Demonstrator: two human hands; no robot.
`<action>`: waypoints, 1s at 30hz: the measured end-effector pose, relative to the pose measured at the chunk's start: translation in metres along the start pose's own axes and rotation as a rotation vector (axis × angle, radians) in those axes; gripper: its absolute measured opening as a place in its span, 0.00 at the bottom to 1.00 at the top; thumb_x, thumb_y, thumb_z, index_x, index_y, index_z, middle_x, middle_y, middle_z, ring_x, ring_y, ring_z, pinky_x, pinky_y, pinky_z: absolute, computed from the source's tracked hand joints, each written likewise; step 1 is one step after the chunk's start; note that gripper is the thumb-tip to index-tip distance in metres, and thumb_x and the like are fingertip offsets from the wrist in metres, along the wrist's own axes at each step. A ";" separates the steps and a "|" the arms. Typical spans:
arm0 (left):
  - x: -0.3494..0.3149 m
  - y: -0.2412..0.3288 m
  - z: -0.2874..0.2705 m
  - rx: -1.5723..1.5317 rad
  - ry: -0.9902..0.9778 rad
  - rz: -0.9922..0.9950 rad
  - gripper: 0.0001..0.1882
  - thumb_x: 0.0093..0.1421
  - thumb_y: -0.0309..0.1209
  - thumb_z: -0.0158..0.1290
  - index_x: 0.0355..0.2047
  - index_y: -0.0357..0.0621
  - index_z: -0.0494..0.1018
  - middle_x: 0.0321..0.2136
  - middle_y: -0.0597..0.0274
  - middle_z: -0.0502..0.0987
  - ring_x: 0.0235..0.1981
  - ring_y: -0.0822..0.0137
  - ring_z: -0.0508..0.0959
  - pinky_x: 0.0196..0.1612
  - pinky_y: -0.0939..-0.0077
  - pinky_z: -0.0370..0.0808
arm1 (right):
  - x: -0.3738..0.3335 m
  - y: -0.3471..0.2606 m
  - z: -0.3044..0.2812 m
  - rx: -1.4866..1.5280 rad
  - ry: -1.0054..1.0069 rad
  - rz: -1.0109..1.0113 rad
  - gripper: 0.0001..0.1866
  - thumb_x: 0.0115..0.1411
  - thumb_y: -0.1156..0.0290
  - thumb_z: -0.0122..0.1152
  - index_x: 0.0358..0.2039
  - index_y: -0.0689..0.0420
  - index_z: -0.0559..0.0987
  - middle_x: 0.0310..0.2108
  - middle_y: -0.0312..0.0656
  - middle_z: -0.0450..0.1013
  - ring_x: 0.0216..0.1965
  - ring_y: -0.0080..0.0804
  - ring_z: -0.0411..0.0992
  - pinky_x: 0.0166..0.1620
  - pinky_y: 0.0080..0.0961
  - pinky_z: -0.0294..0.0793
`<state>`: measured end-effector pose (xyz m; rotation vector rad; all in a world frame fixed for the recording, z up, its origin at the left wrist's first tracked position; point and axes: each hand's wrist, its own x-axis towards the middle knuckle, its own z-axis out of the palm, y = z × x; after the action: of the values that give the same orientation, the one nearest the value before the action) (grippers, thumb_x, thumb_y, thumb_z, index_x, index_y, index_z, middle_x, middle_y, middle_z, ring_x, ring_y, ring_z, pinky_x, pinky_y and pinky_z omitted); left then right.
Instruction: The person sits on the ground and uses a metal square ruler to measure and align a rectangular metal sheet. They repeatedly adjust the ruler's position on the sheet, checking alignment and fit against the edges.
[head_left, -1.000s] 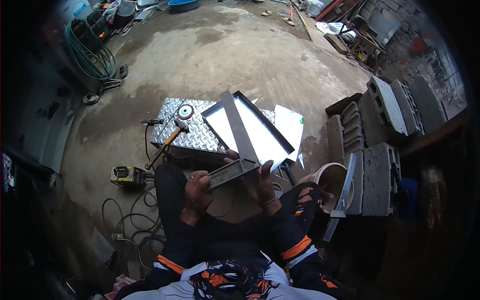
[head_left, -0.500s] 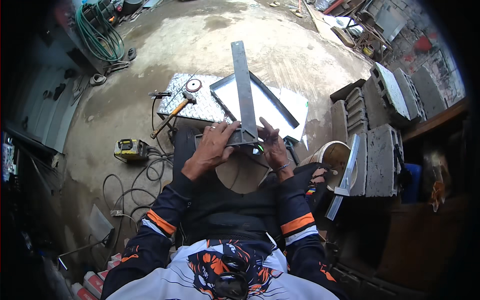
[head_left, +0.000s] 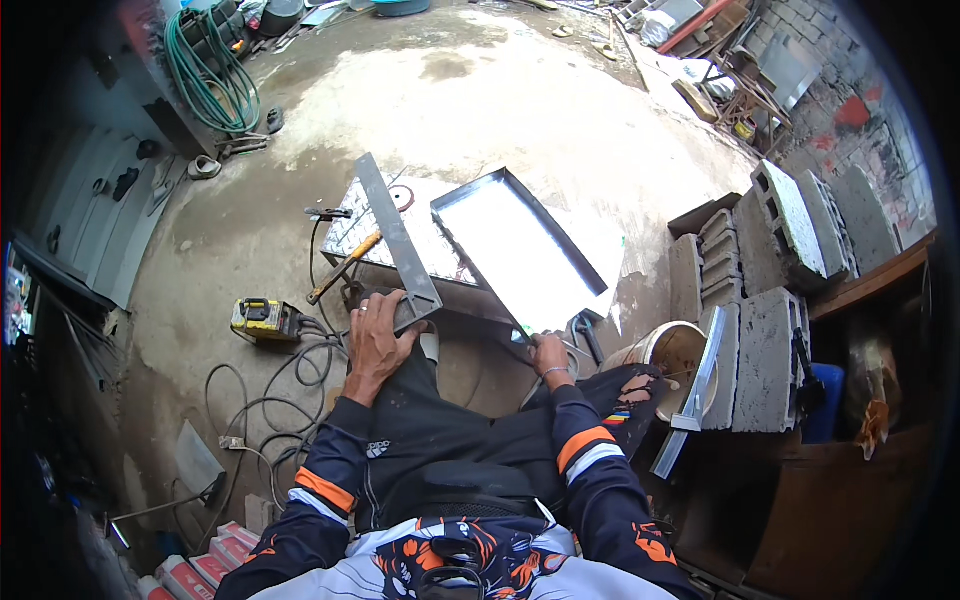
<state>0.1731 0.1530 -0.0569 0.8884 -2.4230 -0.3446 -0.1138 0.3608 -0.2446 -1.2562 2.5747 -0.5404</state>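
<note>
My left hand [head_left: 375, 338] is closed on the stock of a steel square [head_left: 392, 222], over my left thigh. Its long blade slants up and left, over a checker-plate surface [head_left: 345, 238]. My right hand [head_left: 549, 354] grips the near end of a rectangular dark metal frame [head_left: 572, 238], fingers curled round the bar. The frame lies tilted over a bright sheet [head_left: 612, 255]. Partly behind the blade are a hammer [head_left: 345, 268] with a yellow handle and a round abrasive disc [head_left: 402, 197]. A cable clamp [head_left: 328, 214] rests at the plate's left edge.
A yellow-and-black machine [head_left: 265, 318] and coiled cables [head_left: 290, 385] lie on the floor at left. On the right stand a whitish bucket [head_left: 640, 350], a metal bar clamp [head_left: 697, 395] and stacked concrete blocks [head_left: 768, 350]. A blue-handled tool [head_left: 588, 338] is near my right hand.
The square has moved left off the frame in my left hand, its blade now slanting left. My right hand has come away from the square and taken hold of the frame's near end.
</note>
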 end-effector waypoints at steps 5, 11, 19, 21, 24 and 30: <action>0.000 0.003 0.000 -0.005 0.011 0.004 0.31 0.52 0.40 0.70 0.54 0.45 0.74 0.43 0.56 0.75 0.47 0.50 0.75 0.50 0.55 0.69 | 0.003 -0.018 -0.014 0.118 0.040 -0.084 0.11 0.60 0.62 0.64 0.32 0.58 0.85 0.35 0.53 0.78 0.40 0.56 0.78 0.45 0.50 0.77; -0.010 0.005 0.005 -0.036 0.144 -0.044 0.30 0.53 0.40 0.70 0.54 0.45 0.73 0.43 0.55 0.75 0.46 0.48 0.75 0.50 0.54 0.70 | 0.042 -0.118 -0.123 0.406 0.233 -0.234 0.15 0.63 0.63 0.63 0.27 0.63 0.81 0.31 0.51 0.74 0.37 0.53 0.76 0.41 0.45 0.73; -0.006 0.016 0.006 -0.046 0.261 0.022 0.31 0.55 0.46 0.69 0.53 0.44 0.73 0.40 0.54 0.72 0.44 0.48 0.74 0.47 0.54 0.69 | 0.011 -0.098 -0.172 1.275 0.397 -0.002 0.17 0.66 0.73 0.62 0.20 0.63 0.72 0.22 0.31 0.61 0.25 0.20 0.56 0.30 0.25 0.57; -0.006 0.023 0.005 -0.042 0.234 0.028 0.31 0.55 0.47 0.69 0.53 0.44 0.73 0.40 0.54 0.72 0.44 0.48 0.74 0.47 0.54 0.69 | -0.010 -0.086 -0.152 1.672 0.416 0.114 0.12 0.67 0.75 0.62 0.25 0.58 0.78 0.26 0.32 0.71 0.26 0.18 0.65 0.34 0.19 0.66; 0.001 0.028 0.008 -0.052 0.176 0.061 0.32 0.54 0.48 0.69 0.53 0.44 0.73 0.40 0.54 0.73 0.44 0.50 0.74 0.46 0.55 0.69 | -0.026 -0.072 -0.124 1.906 0.382 0.261 0.08 0.67 0.74 0.65 0.29 0.58 0.81 0.29 0.35 0.77 0.30 0.25 0.75 0.40 0.26 0.77; 0.001 0.044 0.003 -0.045 -0.036 0.212 0.37 0.53 0.57 0.68 0.54 0.46 0.74 0.39 0.56 0.73 0.42 0.51 0.75 0.45 0.57 0.69 | -0.034 -0.064 -0.093 1.785 0.333 0.217 0.08 0.69 0.70 0.65 0.36 0.62 0.85 0.33 0.37 0.82 0.33 0.23 0.77 0.40 0.23 0.76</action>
<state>0.1474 0.1859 -0.0414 0.6040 -2.5033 -0.3364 -0.0807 0.3728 -0.1323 -0.1732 1.1995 -2.2459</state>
